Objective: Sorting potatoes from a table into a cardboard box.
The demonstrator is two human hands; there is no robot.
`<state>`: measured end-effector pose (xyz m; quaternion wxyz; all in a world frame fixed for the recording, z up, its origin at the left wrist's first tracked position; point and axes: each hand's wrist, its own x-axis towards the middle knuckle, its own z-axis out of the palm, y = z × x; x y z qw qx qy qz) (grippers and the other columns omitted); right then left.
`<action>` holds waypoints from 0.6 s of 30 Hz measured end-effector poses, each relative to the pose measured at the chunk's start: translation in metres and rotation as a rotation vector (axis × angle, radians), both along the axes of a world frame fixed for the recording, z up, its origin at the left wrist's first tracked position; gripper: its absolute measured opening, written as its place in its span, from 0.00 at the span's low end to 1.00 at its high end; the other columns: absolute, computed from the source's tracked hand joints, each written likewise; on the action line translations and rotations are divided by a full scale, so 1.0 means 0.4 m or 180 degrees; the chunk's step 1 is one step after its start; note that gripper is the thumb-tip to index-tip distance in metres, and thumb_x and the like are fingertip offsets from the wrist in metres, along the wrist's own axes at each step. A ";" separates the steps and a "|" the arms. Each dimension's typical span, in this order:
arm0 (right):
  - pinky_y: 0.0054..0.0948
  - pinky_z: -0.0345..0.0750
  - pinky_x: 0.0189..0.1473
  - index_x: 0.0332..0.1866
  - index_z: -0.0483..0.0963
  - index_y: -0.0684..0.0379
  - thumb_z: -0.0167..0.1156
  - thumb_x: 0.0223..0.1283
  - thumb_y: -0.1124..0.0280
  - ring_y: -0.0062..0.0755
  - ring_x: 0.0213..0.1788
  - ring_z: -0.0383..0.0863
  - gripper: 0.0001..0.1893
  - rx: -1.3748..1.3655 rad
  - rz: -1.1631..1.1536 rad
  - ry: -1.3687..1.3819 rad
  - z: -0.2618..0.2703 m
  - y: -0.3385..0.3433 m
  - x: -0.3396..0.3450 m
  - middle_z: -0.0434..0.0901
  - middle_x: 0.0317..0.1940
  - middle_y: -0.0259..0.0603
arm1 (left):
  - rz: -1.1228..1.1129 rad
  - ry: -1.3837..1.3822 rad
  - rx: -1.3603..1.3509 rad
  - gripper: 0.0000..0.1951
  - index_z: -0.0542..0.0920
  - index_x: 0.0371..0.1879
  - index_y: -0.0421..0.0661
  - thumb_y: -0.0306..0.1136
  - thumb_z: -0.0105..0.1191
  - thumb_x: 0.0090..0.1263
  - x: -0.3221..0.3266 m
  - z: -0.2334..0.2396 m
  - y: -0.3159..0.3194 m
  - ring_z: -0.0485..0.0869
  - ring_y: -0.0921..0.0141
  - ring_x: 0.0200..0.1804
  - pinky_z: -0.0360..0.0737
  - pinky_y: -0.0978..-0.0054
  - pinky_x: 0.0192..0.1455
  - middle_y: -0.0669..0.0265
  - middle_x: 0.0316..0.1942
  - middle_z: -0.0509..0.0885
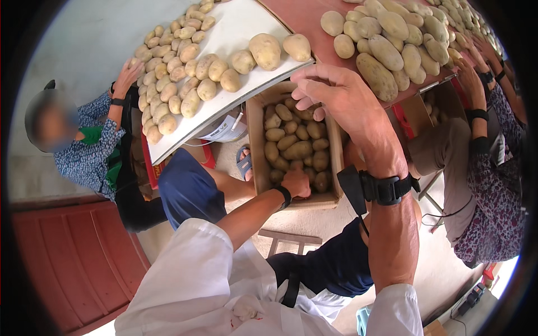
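Note:
My left hand (296, 182) reaches down into an open cardboard box (255, 143) of potatoes and touches those near its front; whether it grips one is hidden. My right hand (325, 89) is raised above the box's far right corner, fingers loosely curled and apart, holding nothing that I can see. Beyond the box, smaller potatoes (174, 71) spread over a white tabletop (185, 138), with a large potato (265, 51) and another (296, 47) near its right edge. A pile of large potatoes (386, 50) lies on the red tabletop (290, 12) at the right.
A person (90, 138) sits at the left with a hand at the white tabletop's potatoes. Other people's arms (475, 92) reach to the pile at the right. A white bucket (222, 129) stands under the table, and a wooden stool (290, 238) is below the box.

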<state>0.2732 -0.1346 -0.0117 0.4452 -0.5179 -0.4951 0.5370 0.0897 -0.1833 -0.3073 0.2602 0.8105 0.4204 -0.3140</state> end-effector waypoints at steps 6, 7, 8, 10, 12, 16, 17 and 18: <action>0.26 0.78 0.47 0.56 0.82 0.62 0.56 0.70 0.63 0.28 0.46 0.86 0.18 -0.0045 0.0010 0.0006 0.002 0.002 -0.016 0.86 0.45 0.43 | 0.0211 -0.0745 -0.0380 0.30 0.79 0.64 0.44 0.40 0.60 0.61 -0.038 0.000 0.011 0.80 0.48 0.66 0.78 0.57 0.70 0.40 0.67 0.75; 0.26 0.78 0.46 0.56 0.82 0.62 0.56 0.71 0.62 0.28 0.45 0.86 0.18 -0.0085 0.0002 -0.0008 0.001 0.002 -0.017 0.86 0.45 0.43 | 0.0274 -0.0794 -0.0538 0.31 0.78 0.65 0.43 0.41 0.61 0.61 -0.041 0.005 0.015 0.80 0.49 0.65 0.78 0.58 0.70 0.39 0.67 0.74; 0.26 0.78 0.46 0.56 0.82 0.62 0.56 0.71 0.62 0.28 0.45 0.86 0.18 -0.0072 0.0009 -0.0019 0.002 0.002 -0.019 0.86 0.45 0.43 | 0.0278 -0.0807 -0.0525 0.31 0.78 0.65 0.43 0.41 0.61 0.61 -0.047 0.011 0.021 0.80 0.49 0.65 0.78 0.58 0.70 0.39 0.67 0.74; 0.26 0.78 0.46 0.56 0.81 0.63 0.57 0.72 0.61 0.28 0.45 0.86 0.18 -0.0113 0.0014 0.0025 -0.002 0.002 -0.024 0.86 0.44 0.43 | 0.0454 -0.1206 -0.0821 0.30 0.79 0.61 0.42 0.43 0.65 0.59 -0.066 0.028 0.032 0.82 0.53 0.61 0.83 0.60 0.63 0.41 0.62 0.78; 0.26 0.78 0.46 0.56 0.81 0.63 0.58 0.72 0.61 0.28 0.45 0.86 0.18 -0.0123 0.0010 -0.0009 -0.007 0.005 -0.026 0.87 0.45 0.43 | 0.1055 -0.1250 -0.1308 0.31 0.78 0.60 0.43 0.44 0.67 0.59 -0.072 0.067 0.043 0.83 0.56 0.58 0.84 0.62 0.57 0.45 0.59 0.79; 0.26 0.78 0.46 0.57 0.81 0.64 0.58 0.73 0.62 0.29 0.45 0.86 0.18 -0.0128 0.0046 -0.0075 -0.006 0.009 -0.031 0.87 0.45 0.44 | 0.2380 -0.1734 -0.2463 0.31 0.75 0.65 0.45 0.42 0.67 0.64 -0.091 0.088 0.043 0.83 0.60 0.57 0.87 0.60 0.50 0.55 0.60 0.76; 0.26 0.78 0.46 0.57 0.81 0.64 0.58 0.73 0.62 0.29 0.45 0.86 0.18 -0.0104 0.0062 -0.0070 -0.005 0.009 -0.034 0.87 0.45 0.44 | 0.2390 -0.1743 -0.2436 0.31 0.75 0.65 0.45 0.42 0.67 0.64 -0.098 0.091 0.043 0.83 0.60 0.57 0.87 0.60 0.50 0.55 0.60 0.76; 0.26 0.78 0.45 0.57 0.81 0.64 0.58 0.73 0.61 0.28 0.45 0.86 0.18 -0.0116 0.0065 -0.0097 -0.008 0.007 -0.032 0.87 0.44 0.43 | 0.2491 -0.1965 -0.2643 0.30 0.72 0.67 0.46 0.41 0.65 0.66 -0.098 0.111 0.044 0.83 0.61 0.56 0.87 0.60 0.50 0.57 0.59 0.78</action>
